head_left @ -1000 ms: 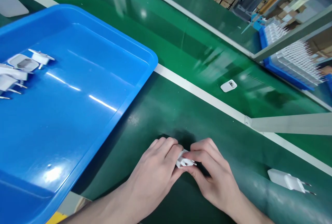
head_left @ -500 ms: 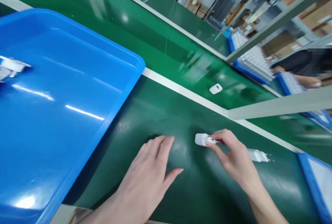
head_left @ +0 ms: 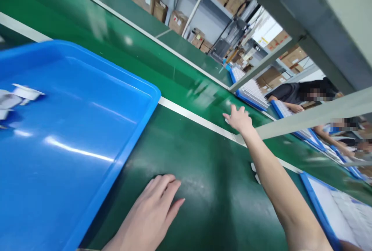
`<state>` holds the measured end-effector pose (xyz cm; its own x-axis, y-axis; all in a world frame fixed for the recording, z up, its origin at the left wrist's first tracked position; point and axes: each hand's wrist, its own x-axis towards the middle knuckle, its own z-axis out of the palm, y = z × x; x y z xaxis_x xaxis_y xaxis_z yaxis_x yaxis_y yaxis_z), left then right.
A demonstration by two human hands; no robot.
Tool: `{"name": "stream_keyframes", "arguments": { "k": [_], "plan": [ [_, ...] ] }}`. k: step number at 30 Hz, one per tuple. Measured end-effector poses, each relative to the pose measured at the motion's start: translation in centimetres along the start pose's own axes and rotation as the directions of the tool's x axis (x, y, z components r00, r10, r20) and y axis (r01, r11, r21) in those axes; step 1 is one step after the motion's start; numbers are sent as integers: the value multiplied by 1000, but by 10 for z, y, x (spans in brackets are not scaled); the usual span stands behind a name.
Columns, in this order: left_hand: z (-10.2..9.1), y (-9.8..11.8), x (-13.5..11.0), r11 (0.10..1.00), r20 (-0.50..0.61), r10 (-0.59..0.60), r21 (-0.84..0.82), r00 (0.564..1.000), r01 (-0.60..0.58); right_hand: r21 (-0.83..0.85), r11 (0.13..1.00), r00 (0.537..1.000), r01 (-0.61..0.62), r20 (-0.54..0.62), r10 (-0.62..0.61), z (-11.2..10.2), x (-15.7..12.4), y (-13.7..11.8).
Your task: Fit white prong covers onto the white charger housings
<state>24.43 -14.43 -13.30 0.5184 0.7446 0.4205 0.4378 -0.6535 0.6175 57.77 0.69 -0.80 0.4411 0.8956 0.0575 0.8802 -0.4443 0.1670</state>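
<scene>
My left hand [head_left: 154,204] rests on the dark green bench [head_left: 200,212] beside the blue tray, fingers loosely stretched, nothing held. Across the white rail, my right hand [head_left: 240,119] reaches over the green belt with its fingers spread. Under its thumb side a sliver of a white plug charger [head_left: 226,121] shows; most of it is hidden by the hand. Nearer to me, white chargers [head_left: 254,167] lie on the bench, partly covered by my right forearm.
A large blue tray [head_left: 116,158] with several white pieces [head_left: 27,92] at its far left fills the left side. A pale post [head_left: 308,113] stands right of my hand. Another blue-edged tray [head_left: 316,200] lies at the right. Co-workers [head_left: 290,92] sit beyond the belt.
My right hand has let go of the white charger it held above the bench and has moved forward to the one on the belt. The left hand is still open on the bench.
</scene>
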Motion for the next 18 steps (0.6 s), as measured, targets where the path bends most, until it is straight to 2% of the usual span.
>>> {"name": "stream_keyframes", "arguments": {
  "k": [2,4,6,8,10,11,12,14,15,18],
  "plan": [
    [-1,0,0,1000,15,6,-2,1000,-6,-12,1000,997,-10,72,11,2,21,-11],
    [-1,0,0,1000,42,6,-10,999,-6,-4,999,993,43,114,-42,-4,23,-18],
    [5,-2,0,1000,59,-12,-15,998,13,26,989,982,144,120,-146,-8,9,-24],
    [14,-4,-1,998,55,-54,-10,997,54,100,949,939,299,145,-311,-5,-21,-32],
    [23,-6,-1,992,25,-119,32,993,119,216,860,847,463,178,-501,4,-59,-43],
    [27,-5,0,987,-3,-149,65,989,149,331,743,749,582,138,-648,9,-79,-49],
    [29,-5,0,979,-40,-176,101,984,179,403,630,663,664,73,-745,11,-97,-55],
    [30,-3,3,961,-96,-213,157,972,226,443,442,522,780,-73,-850,8,-123,-70],
    [29,-2,5,960,-97,-212,167,972,226,428,381,479,819,-147,-865,1,-129,-79],
    [26,-2,10,971,-34,-176,157,984,179,389,269,401,881,-312,-861,-31,-130,-123]
  ]
}}
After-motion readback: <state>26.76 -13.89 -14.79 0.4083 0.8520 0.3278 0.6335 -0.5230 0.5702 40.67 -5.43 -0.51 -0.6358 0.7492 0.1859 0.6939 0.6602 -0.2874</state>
